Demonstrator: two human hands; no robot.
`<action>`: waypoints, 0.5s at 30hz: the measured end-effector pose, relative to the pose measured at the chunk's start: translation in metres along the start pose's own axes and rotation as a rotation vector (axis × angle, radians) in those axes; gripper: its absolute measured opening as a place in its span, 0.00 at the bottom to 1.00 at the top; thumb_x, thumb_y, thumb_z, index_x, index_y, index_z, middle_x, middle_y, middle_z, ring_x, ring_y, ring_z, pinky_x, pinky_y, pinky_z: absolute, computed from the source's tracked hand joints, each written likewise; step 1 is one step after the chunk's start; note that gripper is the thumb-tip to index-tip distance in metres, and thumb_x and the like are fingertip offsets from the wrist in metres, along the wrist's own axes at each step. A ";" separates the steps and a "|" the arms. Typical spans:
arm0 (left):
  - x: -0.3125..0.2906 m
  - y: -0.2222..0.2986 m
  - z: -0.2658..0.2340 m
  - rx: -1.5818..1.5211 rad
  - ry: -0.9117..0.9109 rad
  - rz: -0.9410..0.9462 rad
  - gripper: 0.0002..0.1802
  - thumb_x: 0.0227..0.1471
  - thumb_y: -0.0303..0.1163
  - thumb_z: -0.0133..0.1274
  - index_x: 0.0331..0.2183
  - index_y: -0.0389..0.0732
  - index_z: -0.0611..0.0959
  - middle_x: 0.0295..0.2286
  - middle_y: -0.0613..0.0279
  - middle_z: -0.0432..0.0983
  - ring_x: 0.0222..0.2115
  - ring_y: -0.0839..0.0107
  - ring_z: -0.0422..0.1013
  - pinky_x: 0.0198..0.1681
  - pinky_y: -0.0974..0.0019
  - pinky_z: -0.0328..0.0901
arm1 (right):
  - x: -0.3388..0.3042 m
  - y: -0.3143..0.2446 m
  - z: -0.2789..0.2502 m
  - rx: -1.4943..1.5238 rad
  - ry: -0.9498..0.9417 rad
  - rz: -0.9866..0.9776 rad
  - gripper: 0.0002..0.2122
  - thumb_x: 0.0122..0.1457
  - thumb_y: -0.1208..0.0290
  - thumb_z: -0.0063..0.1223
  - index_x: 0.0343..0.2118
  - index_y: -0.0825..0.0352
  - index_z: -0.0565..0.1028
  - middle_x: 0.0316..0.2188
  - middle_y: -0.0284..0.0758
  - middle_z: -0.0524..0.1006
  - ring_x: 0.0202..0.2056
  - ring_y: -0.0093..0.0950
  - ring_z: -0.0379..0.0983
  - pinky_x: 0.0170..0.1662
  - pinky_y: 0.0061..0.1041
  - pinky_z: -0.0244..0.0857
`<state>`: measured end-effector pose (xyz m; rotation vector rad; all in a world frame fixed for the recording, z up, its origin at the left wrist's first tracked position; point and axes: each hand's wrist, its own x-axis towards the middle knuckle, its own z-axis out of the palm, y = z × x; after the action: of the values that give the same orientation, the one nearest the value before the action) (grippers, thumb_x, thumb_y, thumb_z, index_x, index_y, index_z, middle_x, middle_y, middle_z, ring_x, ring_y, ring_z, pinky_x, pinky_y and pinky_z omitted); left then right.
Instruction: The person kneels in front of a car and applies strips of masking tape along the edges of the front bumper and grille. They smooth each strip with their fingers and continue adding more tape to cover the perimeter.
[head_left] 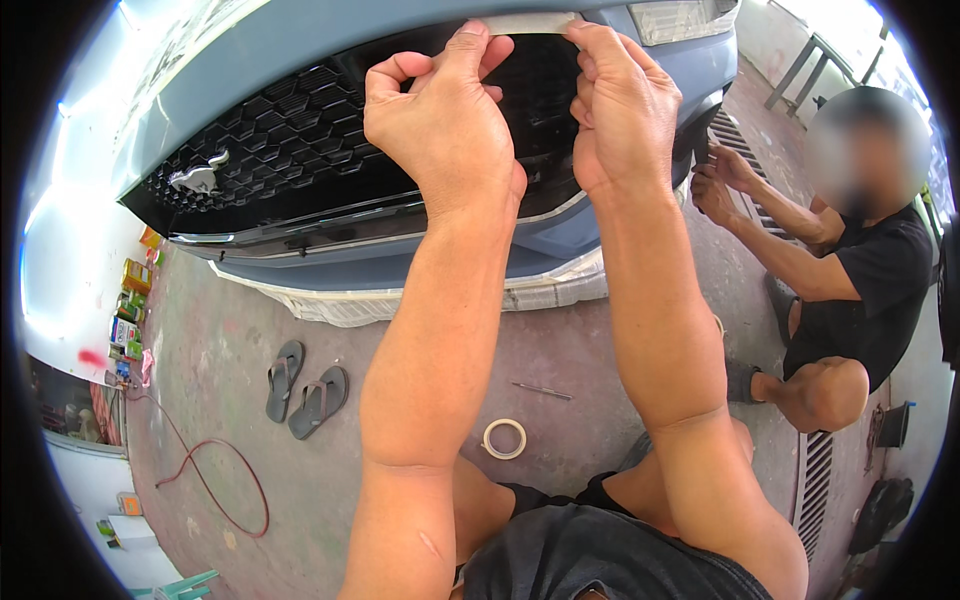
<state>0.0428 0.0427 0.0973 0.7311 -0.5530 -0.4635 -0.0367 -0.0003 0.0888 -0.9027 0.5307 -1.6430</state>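
A short strip of pale masking tape [530, 23] is stretched between my two hands, at the upper edge of the black car grille [290, 130]. My left hand [445, 115] pinches its left end between thumb and finger, the other fingers curled loosely. The right end is pinched by my right hand [625, 105], its fingers folded in. Behind the tape lies the blue-grey front [310, 40] of the car. Whether the tape touches the car, I cannot tell. The grille carries a silver horse-shaped emblem [200, 177] on its left part.
On the floor lie a tape roll [504, 439], a thin pen-like tool [542, 390], grey flip-flops [319, 402] and a red hose [262, 490]. A co-worker [860, 260] crouches at right, hands at the car's corner. Masking paper [340, 308] hangs below the bumper. Cans [137, 275] line the left wall.
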 end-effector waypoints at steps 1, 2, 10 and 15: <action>0.000 0.000 0.000 -0.002 0.004 0.004 0.21 0.51 0.22 0.65 0.35 0.43 0.67 0.30 0.56 0.82 0.33 0.67 0.82 0.29 0.72 0.64 | 0.000 0.001 0.000 0.000 -0.003 -0.001 0.05 0.56 0.74 0.63 0.31 0.70 0.81 0.19 0.21 0.68 0.16 0.10 0.54 0.20 0.16 0.45; 0.001 -0.001 -0.001 -0.003 0.009 0.007 0.21 0.51 0.22 0.65 0.35 0.43 0.67 0.30 0.56 0.82 0.33 0.67 0.82 0.29 0.72 0.64 | 0.000 0.001 0.000 0.001 -0.005 -0.003 0.04 0.56 0.74 0.63 0.31 0.70 0.81 0.19 0.21 0.68 0.16 0.10 0.54 0.20 0.16 0.45; 0.003 -0.002 0.001 -0.017 -0.007 0.026 0.20 0.51 0.21 0.65 0.36 0.42 0.67 0.30 0.56 0.81 0.33 0.66 0.82 0.29 0.72 0.65 | 0.001 -0.001 0.003 -0.036 0.015 -0.022 0.05 0.56 0.73 0.63 0.31 0.70 0.82 0.19 0.21 0.68 0.16 0.10 0.55 0.20 0.16 0.44; 0.002 -0.001 0.003 -0.020 -0.010 0.021 0.20 0.51 0.21 0.65 0.36 0.42 0.67 0.30 0.56 0.81 0.33 0.66 0.82 0.29 0.72 0.65 | 0.002 -0.004 -0.004 -0.088 0.013 -0.029 0.07 0.55 0.71 0.65 0.31 0.70 0.82 0.18 0.21 0.68 0.16 0.09 0.55 0.20 0.16 0.44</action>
<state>0.0425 0.0391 0.0986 0.7033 -0.5642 -0.4527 -0.0427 -0.0019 0.0900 -0.9690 0.6057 -1.6634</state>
